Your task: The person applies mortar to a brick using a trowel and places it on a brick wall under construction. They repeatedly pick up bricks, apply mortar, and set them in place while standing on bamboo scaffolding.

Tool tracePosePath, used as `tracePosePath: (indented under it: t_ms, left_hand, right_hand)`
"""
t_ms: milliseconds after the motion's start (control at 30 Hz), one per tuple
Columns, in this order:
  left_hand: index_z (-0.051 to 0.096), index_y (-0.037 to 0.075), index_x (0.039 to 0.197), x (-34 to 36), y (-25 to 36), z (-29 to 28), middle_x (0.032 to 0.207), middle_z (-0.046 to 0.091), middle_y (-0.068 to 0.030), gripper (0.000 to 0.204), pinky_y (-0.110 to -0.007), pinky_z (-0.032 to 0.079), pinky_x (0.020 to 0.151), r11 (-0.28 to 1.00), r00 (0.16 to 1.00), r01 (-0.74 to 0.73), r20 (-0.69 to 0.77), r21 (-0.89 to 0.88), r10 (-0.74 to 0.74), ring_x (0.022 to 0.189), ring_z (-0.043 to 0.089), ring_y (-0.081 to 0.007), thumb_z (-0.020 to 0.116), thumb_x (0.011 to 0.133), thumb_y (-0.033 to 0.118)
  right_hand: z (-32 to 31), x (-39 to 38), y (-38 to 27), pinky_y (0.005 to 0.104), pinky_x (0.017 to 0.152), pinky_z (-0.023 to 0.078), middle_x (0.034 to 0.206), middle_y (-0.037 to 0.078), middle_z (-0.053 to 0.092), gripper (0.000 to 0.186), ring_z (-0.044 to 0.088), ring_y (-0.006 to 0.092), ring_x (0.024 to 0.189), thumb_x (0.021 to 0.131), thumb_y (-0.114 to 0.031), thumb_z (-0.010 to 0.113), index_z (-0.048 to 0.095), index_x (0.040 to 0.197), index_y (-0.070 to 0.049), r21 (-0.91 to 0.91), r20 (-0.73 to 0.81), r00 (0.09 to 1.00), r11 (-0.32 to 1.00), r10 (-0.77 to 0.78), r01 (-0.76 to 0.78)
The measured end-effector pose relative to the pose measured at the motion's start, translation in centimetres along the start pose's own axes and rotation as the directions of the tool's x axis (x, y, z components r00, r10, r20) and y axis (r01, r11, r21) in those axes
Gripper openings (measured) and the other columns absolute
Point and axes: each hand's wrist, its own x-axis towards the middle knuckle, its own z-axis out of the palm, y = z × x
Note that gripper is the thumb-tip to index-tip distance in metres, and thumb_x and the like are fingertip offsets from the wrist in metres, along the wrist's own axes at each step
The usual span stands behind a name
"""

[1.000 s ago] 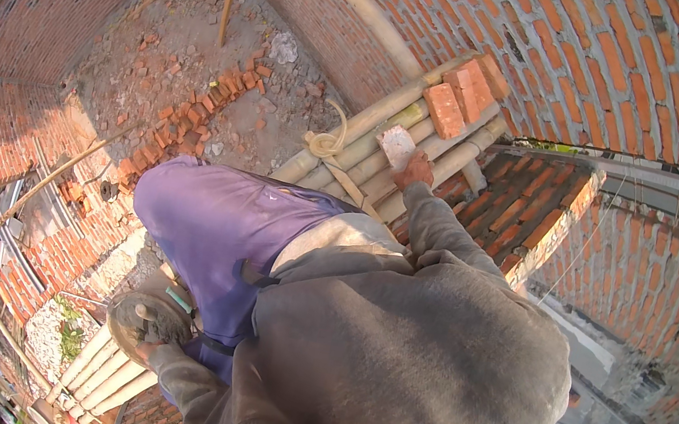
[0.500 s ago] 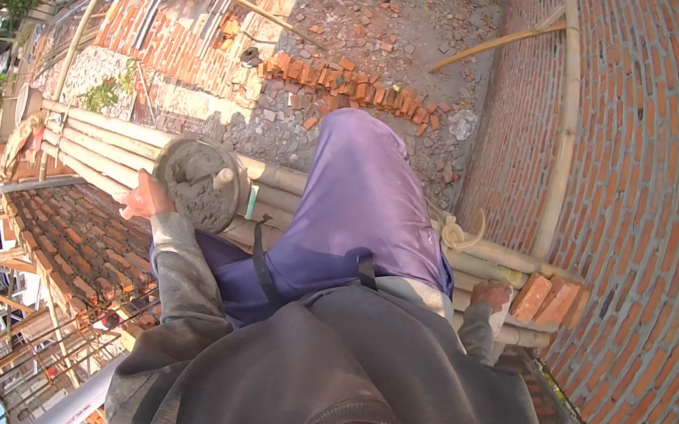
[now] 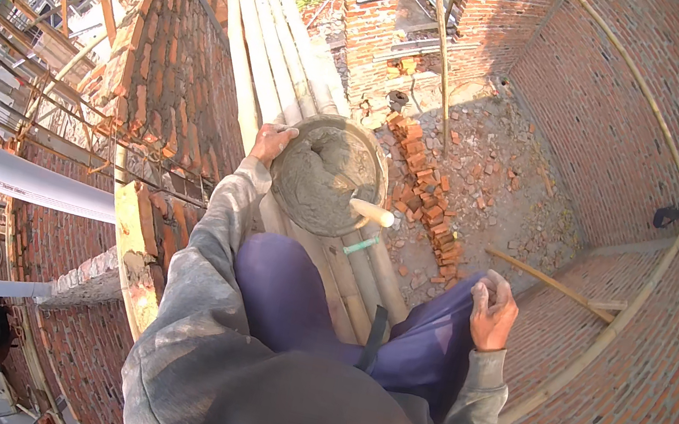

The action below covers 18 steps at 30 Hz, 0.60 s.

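Observation:
A round bucket of wet grey mortar (image 3: 322, 182) stands on the bamboo poles in front of me. My left hand (image 3: 272, 142) grips its rim on the left side, fingers closed over the edge. A light wooden tool handle (image 3: 372, 212) sticks out of the mortar at the near right; the rest of the tool is hidden. Just below it, a short green rod (image 3: 361, 246) lies on the poles. Above my right knee, my right hand (image 3: 493, 312) is raised with loosely bent fingers and the thumb apart. Nothing shows in it.
I am on a platform of bamboo poles (image 3: 272, 55) high above a rubble-strewn floor (image 3: 510, 170). Stacked bricks (image 3: 426, 186) lie below. Brick walls rise at the right (image 3: 659, 359) and left (image 3: 170, 64). A white pipe (image 3: 28, 175) crosses at the left.
My view and body have turned left toward the bucket. My right hand has left the place beside the bricks on the poles and come up over my knee. My left hand stays at the bucket.

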Motion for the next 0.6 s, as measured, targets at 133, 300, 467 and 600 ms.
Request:
tracePosePath:
  t_ms: [133, 300, 467, 600]
  left_hand:
    - [0.076, -0.009, 0.124, -2.0, -1.6, 0.9, 0.110, 0.080, -0.0114, 0.036, -0.033, 0.057, 0.088, 0.995, 0.999, -0.007, -0.048, -0.097, 0.002, 0.096, 0.073, -0.0179, 0.074, 0.102, 0.019]
    - [0.075, -0.009, 0.126, -3.4, -2.8, 1.2, 0.112, 0.079, -0.0121, 0.036, -0.033, 0.056, 0.089, 0.972, 0.993, -0.041, -0.117, -0.232, 0.014, 0.098, 0.072, -0.0173, 0.075, 0.101, 0.017]
    - [0.076, -0.007, 0.127, -5.5, -4.7, 2.2, 0.110, 0.079, -0.0108, 0.036, -0.034, 0.056, 0.088, 0.936, 0.929, -0.030, -0.355, -0.351, -0.103, 0.096, 0.070, -0.0184, 0.078, 0.099, 0.016]
    - [0.077, -0.005, 0.121, -10.3, -6.0, 5.5, 0.101, 0.077, -0.0063, 0.026, -0.034, 0.053, 0.077, 0.847, 0.848, -0.010, -0.454, -0.531, -0.274, 0.084, 0.064, -0.0146, 0.072, 0.103, 0.012]
  right_hand:
    - [13.0, 3.8, -1.5, 0.0414, 0.091, 0.061, 0.114, 0.023, 0.078, 0.046, 0.077, 0.0271, 0.110, 0.099, -0.010, 0.073, 0.061, 0.140, 0.007, 0.037, 0.474, 0.880, 0.998, 0.029, -0.052]
    - [23.8, 5.5, 0.3, 0.0437, 0.082, 0.063, 0.122, 0.015, 0.073, 0.048, 0.075, 0.0279, 0.105, 0.095, -0.003, 0.074, 0.063, 0.142, 0.001, 0.431, 0.705, 0.675, 0.625, 0.218, -0.651]
    - [23.6, 12.7, 0.3, 0.0522, 0.078, 0.067, 0.130, 0.019, 0.065, 0.059, 0.073, 0.0317, 0.106, 0.095, 0.003, 0.071, 0.047, 0.149, -0.004, 0.417, 0.657, 0.726, 0.703, 0.204, -0.575]
    - [22.0, 20.5, -2.0, 0.0363, 0.071, 0.061, 0.103, 0.012, 0.076, 0.061, 0.073, 0.0217, 0.093, 0.082, -0.015, 0.094, 0.068, 0.134, 0.001, 0.203, 0.729, 0.684, 0.963, -0.027, -0.179]
